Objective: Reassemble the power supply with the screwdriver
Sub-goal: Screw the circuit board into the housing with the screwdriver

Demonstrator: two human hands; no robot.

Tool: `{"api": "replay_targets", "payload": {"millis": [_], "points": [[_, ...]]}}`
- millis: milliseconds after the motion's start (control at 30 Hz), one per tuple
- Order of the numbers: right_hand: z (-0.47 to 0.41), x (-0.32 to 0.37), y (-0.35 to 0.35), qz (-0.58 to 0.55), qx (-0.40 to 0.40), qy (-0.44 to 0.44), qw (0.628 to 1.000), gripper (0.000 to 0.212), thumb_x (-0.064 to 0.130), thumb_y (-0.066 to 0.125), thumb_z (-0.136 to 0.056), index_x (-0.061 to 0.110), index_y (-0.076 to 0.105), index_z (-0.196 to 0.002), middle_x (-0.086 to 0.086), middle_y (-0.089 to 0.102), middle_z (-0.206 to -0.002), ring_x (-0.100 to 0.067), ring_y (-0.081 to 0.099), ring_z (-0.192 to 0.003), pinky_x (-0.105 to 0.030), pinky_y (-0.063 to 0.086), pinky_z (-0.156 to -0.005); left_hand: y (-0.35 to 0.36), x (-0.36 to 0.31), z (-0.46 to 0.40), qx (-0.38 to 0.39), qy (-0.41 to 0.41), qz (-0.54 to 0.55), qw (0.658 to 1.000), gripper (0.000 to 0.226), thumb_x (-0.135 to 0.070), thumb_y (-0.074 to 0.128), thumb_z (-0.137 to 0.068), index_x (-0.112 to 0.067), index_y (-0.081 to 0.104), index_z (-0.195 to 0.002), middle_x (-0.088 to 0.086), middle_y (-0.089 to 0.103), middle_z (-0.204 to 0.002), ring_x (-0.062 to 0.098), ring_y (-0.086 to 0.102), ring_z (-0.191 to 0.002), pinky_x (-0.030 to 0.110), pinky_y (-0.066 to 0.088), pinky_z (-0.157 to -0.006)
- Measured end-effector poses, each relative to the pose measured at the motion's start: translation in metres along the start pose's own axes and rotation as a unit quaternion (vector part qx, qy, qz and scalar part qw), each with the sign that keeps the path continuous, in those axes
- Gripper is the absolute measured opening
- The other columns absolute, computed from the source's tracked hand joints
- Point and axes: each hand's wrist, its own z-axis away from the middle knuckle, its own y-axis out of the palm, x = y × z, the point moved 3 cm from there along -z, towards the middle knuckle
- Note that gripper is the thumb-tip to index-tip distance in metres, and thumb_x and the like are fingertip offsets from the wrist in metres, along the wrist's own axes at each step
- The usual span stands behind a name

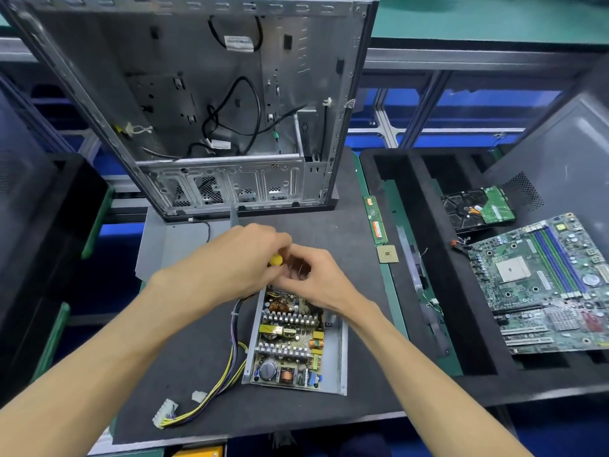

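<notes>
Uncovered, power supply shows circuit board.

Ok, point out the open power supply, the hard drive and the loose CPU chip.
power supply (290, 344): head view, on its exposed circuit board.
hard drive (478, 209): head view, middle of its underside.
CPU chip (387, 254): head view, centre of its gold face.

The scene is lit brightly and evenly from above; shadows are kept soft. Straight edges are bowed by wide-angle distortion toward the borders. The fingertips are slightly smeared by motion blur.
</notes>
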Motion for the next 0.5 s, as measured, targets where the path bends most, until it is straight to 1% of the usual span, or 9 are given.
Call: {"api": "replay_targets", "payload": {"millis": [67,100,133,200,267,300,400,467,500], "points": [[-0.0003,-0.0002,-0.0004,0.006,0.000,-0.002,1.000,0.018,0.023,0.073,-0.083,0.032,0.058,-0.078,0.015,0.054,-0.068,-0.002,0.045,-0.060,-0.015,0.038,-0.058,0.0017,0.0003,0.0017,0.037,0.023,0.012,0.999,0.021,-0.010,0.056,-0.092,-0.026,0.062,-0.104,-0.005,0.051,-0.101,0.020,0.059,-0.094,0.034,0.047,-0.079],[-0.0003,-0.0005,-0.0003,0.006,0.000,-0.002,1.000,0.019,0.022,0.073,-0.083,0.032,0.058,-0.077,0.015,0.054,-0.068,-0.003,0.044,-0.060,-0.015,0.038,-0.059,0.0020,0.0007,0.0038,0.046,0.024,0.025,0.998,0.024,-0.008,0.056,-0.091,-0.026,0.062,-0.106,-0.005,0.051,-0.103,0.019,0.058,-0.095,0.033,0.047,-0.079],[-0.0003,-0.0004,-0.0002,0.004,-0.002,-0.001,1.000,0.020,0.024,0.074,-0.082,0.033,0.057,-0.077,0.016,0.054,-0.068,-0.003,0.044,-0.060,-0.016,0.038,-0.058,0.0025,0.0009,0.0048,0.034,0.029,0.042,0.998,0.022,-0.012,0.057,-0.092,-0.027,0.061,-0.108,-0.006,0.050,-0.104,0.018,0.058,-0.094,0.034,0.047,-0.079],[-0.0002,-0.0008,0.0000,-0.003,-0.005,0.009,1.000,0.021,0.029,0.075,-0.080,0.033,0.054,-0.079,0.016,0.053,-0.067,-0.003,0.042,-0.060,-0.018,0.038,-0.057,0.0048,0.0007,0.0063,-0.001,0.018,0.037,0.999,0.017,-0.031,0.062,-0.093,-0.029,0.054,-0.108,-0.007,0.051,-0.104,0.017,0.058,-0.092,0.035,0.049,-0.078],[-0.0001,-0.0018,0.0011,-0.012,-0.009,0.015,1.000,0.024,0.033,0.077,-0.080,0.028,0.053,-0.082,0.015,0.052,-0.065,-0.004,0.040,-0.059,-0.018,0.037,-0.056,0.0054,0.0036,0.0051,-0.028,-0.024,-0.005,0.999,0.027,-0.049,0.060,-0.093,-0.026,0.050,-0.103,-0.004,0.056,-0.099,0.021,0.060,-0.088,0.037,0.050,-0.074],[-0.0002,-0.0017,0.0016,-0.016,-0.007,0.013,1.000,0.025,0.034,0.079,-0.081,0.029,0.054,-0.083,0.014,0.053,-0.066,-0.004,0.041,-0.059,-0.018,0.038,-0.056,0.0054,0.0052,0.0043,-0.028,-0.040,-0.014,0.999,0.028,-0.050,0.059,-0.093,-0.024,0.050,-0.099,-0.002,0.059,-0.095,0.024,0.061,-0.088,0.039,0.051,-0.074],[-0.0008,0.0016,0.0031,0.006,0.003,-0.006,1.000,0.022,0.037,0.078,-0.084,0.039,0.057,-0.089,0.016,0.057,-0.071,-0.004,0.048,-0.062,-0.017,0.041,-0.061,0.0031,0.0041,0.0030,-0.003,-0.016,0.006,1.000,0.009,-0.031,0.059,-0.095,-0.024,0.056,-0.100,-0.003,0.059,-0.098,0.023,0.061,-0.095,0.037,0.050,-0.079],[-0.0011,0.0033,0.0026,0.020,0.001,-0.014,1.000,0.020,0.034,0.075,-0.085,0.041,0.056,-0.083,0.019,0.056,-0.070,-0.003,0.048,-0.062,-0.013,0.038,-0.061,0.0031,0.0021,0.0032,0.035,0.017,0.019,0.999,0.020,-0.013,0.057,-0.093,-0.026,0.064,-0.106,-0.007,0.052,-0.102,0.018,0.058,-0.096,0.033,0.046,-0.080],[-0.0012,0.0031,0.0020,0.022,-0.004,-0.016,1.000,0.022,0.031,0.074,-0.084,0.043,0.056,-0.079,0.021,0.055,-0.068,-0.002,0.047,-0.060,-0.011,0.037,-0.060,0.0025,0.0009,0.0038,0.044,0.026,0.033,0.998,0.025,-0.010,0.056,-0.092,-0.027,0.064,-0.108,-0.007,0.050,-0.103,0.017,0.057,-0.095,0.032,0.046,-0.080]]}}
